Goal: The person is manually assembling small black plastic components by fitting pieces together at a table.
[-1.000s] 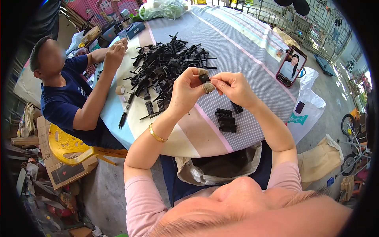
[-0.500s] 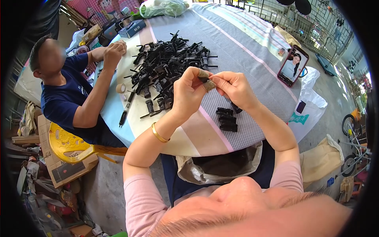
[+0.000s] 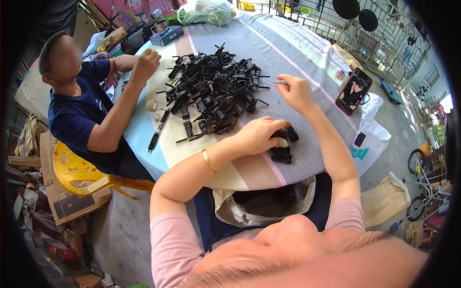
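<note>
A small row of black plastic buckles point(image 3: 280, 154) lies on the tablecloth near the table's front edge. Over it bends my left hand point(image 3: 263, 136), a gold bangle on its wrist, thumb and fingers closed round a black buckle at the row's far end. Tan tape wraps a fingertip of this hand. Farther away and to the right, my right hand point(image 3: 297, 93) is raised above the cloth with its fingertips pinched together; what they hold, if anything, is too small to name. A large heap of black buckles with straps point(image 3: 211, 86) spreads across the middle of the table.
To the left, a person in a dark blue shirt point(image 3: 89, 108) sits on a yellow chair point(image 3: 72, 168), hands at the table edge. A phone point(image 3: 354, 91) stands on the right. A tape roll point(image 3: 151, 105) and a pen point(image 3: 157, 132) lie left. Below the edge, a sack point(image 3: 228, 211) gapes.
My hands have parted from a shared hold on a small dark piece. The left came down nearer me onto the buckle row; the right shifted slightly right. The phone's picture changed.
</note>
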A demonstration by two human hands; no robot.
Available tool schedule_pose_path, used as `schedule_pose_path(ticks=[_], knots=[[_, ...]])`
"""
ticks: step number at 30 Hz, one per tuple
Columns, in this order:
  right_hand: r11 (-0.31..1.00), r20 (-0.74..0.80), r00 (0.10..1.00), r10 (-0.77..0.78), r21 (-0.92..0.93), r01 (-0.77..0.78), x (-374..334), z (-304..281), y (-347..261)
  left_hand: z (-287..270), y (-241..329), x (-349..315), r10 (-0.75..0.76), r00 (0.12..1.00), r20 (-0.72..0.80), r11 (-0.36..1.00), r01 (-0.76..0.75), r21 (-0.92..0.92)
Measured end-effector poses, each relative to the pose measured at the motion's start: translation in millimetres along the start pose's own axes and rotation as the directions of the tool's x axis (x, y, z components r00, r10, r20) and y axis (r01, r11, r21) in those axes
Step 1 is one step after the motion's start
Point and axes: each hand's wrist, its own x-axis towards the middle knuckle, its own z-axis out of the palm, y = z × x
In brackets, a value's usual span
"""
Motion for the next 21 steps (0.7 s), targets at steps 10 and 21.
schedule_pose_path(ticks=[10,21], knots=[[0.886,0.301,0.949,0.093,-0.460,0.059,45.5,57.7,32.3,0.6,-2.3,-4.1,0.119,0.982,-0.146,0.993,-0.117,0.021],[0.777,0.372,0.927,0.041,0.572,-0.264,0.9,-7.7,-23.7,-41.7,-25.8,0.7,-0.477,0.870,-0.127,0.160,-0.056,-0.986]])
